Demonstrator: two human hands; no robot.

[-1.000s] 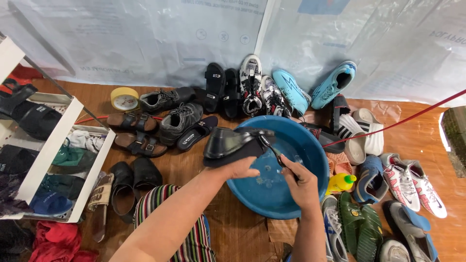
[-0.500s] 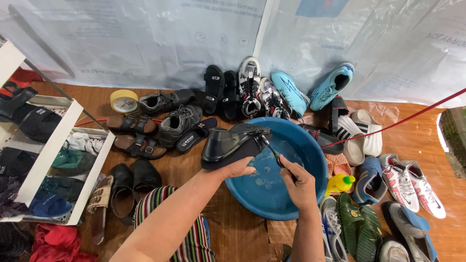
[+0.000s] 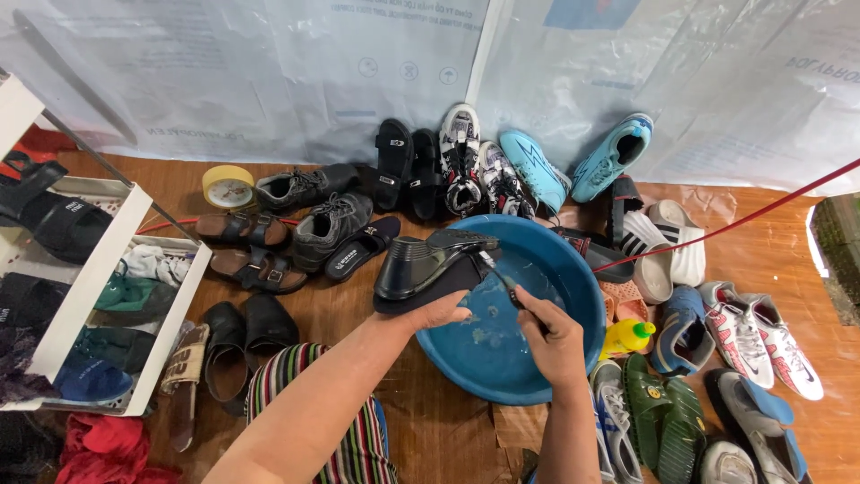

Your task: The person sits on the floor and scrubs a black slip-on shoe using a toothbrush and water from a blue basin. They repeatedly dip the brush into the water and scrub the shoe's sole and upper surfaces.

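The wooden floor under me is crowded with footwear, and the white shelf unit stands on my left with more pairs and cloths in its compartments. Right in front of me sits the blue basin with a little soapy water in the bottom.

My left hand is closed around the underside of the black sandal, holding it tilted over the basin's near-left rim, sole side up and toe end pointing over the water. Since 1 second ago I have turned it a little, so more of the shiny wet sole faces me, and it sits slightly lower against the rim. I judge the scrubbing has moved along toward the strap end.

My right hand is curled tight on the handle of a small brush, whose head touches the sandal's edge near the strap. That hand has drifted a touch nearer to me over the water.

Beside the basin on the right lies a yellow bottle with a green cap, on its side. At the far left, near 2 brown sandals, a roll of yellow tape lies flat.
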